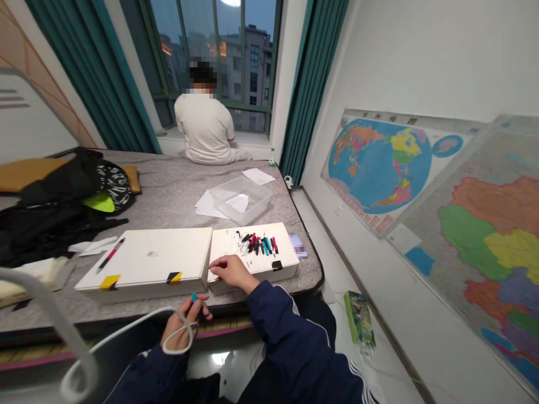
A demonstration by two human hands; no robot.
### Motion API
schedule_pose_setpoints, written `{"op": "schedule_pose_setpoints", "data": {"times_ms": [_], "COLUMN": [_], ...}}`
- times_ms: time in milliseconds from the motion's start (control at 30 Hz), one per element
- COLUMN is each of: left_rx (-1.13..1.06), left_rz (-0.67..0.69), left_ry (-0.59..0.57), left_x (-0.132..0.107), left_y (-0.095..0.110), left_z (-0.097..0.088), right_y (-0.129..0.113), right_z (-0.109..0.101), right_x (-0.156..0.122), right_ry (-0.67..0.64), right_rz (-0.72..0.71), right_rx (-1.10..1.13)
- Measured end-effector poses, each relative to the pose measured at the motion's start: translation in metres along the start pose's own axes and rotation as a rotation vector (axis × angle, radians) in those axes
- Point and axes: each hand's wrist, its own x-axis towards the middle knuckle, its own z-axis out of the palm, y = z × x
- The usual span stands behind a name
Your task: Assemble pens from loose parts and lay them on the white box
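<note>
My left hand (183, 322) is closed in front of the boxes, with a small teal pen part (194, 297) between thumb and fingers. A white cable passes in front of that wrist. My right hand (234, 272) hovers at the near left corner of the right white box (227, 285), palm down. Its thumb and fingertips are drawn together; whatever they hold is too small to make out. On top of this box lie several pen parts (256, 244) in black, teal and red, with clear tubes and tiny pieces to their left.
A second white box (147, 255) stands to the left, bearing a red-and-black pen (110, 256). Behind are a clear plastic bin (263, 202) and papers (257, 176). A black bag (54, 188) lies left. Another person (206, 126) sits by the window, back turned.
</note>
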Motion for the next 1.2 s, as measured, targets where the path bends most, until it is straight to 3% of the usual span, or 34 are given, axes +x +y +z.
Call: {"op": "schedule_pose_setpoints", "data": {"times_ms": [100,200,433,600,800,1000,1200], "left_rx": [-0.018,-0.051,0.076,0.105,0.297,0.268,0.255], "left_rz": [-0.003,-0.039,-0.065,-0.012,0.073,0.058,0.068], "left_ry": [-0.021,-0.040,-0.136,-0.178,-0.284,-0.193,-0.237], "left_x": [0.001,-0.001,-0.020,-0.020,-0.009,-0.013,-0.012], "left_y": [0.000,0.002,0.018,0.015,0.016,0.020,0.015], "left_z": [0.004,0.007,0.017,0.014,0.005,0.010,0.007], "right_y": [-0.010,-0.017,-0.028,-0.039,-0.045,-0.046,-0.046], "right_z": [0.008,0.014,0.018,0.012,0.015,0.014,0.015], "right_x": [-0.019,-0.040,-0.088,-0.109,-0.117,-0.119,-0.125], "right_ry": [-0.028,0.022,0.213,0.291,0.332,0.375,0.335], "right_rz": [-0.028,-0.075,-0.165,-0.217,-0.256,-0.263,-0.252], "right_rx": [0.342,0.424,0.424,0.365,0.346,0.350,0.244]}}
